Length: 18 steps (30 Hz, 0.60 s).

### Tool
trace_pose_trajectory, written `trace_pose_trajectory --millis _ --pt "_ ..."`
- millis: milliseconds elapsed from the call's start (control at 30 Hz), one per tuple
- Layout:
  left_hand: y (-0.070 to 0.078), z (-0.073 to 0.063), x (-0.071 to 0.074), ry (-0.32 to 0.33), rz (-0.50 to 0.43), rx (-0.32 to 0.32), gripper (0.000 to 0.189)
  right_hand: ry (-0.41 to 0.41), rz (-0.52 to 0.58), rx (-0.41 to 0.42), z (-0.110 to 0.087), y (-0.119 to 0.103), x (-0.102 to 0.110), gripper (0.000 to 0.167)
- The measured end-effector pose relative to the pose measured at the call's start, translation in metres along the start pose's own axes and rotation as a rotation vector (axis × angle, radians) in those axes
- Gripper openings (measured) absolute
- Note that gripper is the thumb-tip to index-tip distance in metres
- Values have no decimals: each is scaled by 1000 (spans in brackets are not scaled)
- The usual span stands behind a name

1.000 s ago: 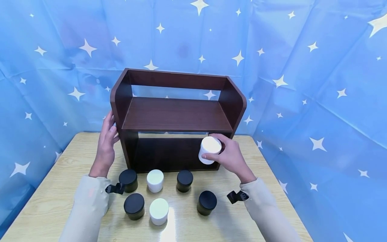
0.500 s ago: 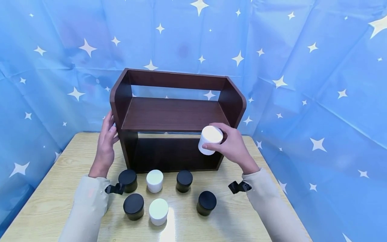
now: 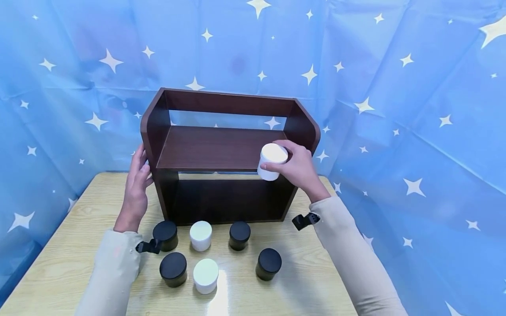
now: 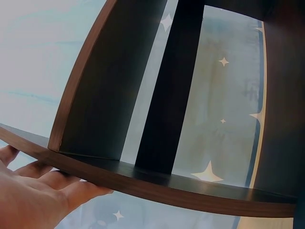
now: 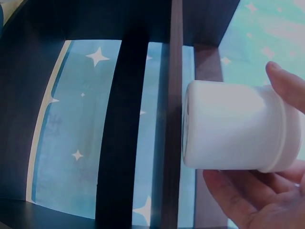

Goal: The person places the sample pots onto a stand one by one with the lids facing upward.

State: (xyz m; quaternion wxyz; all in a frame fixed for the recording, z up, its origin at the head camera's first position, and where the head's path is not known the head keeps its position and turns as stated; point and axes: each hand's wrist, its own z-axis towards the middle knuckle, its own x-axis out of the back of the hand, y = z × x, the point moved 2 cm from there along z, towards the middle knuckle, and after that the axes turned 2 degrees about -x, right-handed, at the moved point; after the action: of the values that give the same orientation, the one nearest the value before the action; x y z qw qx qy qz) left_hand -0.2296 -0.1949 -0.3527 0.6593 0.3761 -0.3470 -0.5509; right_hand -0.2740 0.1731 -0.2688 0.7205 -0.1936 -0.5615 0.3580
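Observation:
A white lidded jar (image 3: 270, 163) is gripped between the thumb and fingers of my right hand (image 3: 297, 166), upright at the front edge of the upper board, toward its right end. In the right wrist view the jar (image 5: 233, 126) has its base close to that board's edge; whether they touch I cannot tell. My left hand (image 3: 136, 188) rests its straight fingers against the outer left side of the dark brown two-tier shelf (image 3: 213, 149). The left wrist view shows those fingers (image 4: 71, 191) along the side panel, holding nothing.
On the wooden table (image 3: 99, 206) before the shelf stand several black jars, among them one at the right (image 3: 269, 264), and two white jars, one behind (image 3: 200, 236) and one in front (image 3: 206, 276). A starry blue curtain (image 3: 237, 44) hangs behind.
My right hand has raised the white jar from in front of the lower compartment to the upper board's level. My left hand stays against the shelf's side.

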Motion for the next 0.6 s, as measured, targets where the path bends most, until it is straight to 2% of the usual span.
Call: trace_pose_trajectory --millis 300,600 --pt "0 0 1 -6 -17 -5 57 44 -29 -29 25 -1 1 68" --pt "1 2 1 -1 -20 -4 57 58 -50 -88 38 -4 -2 75"
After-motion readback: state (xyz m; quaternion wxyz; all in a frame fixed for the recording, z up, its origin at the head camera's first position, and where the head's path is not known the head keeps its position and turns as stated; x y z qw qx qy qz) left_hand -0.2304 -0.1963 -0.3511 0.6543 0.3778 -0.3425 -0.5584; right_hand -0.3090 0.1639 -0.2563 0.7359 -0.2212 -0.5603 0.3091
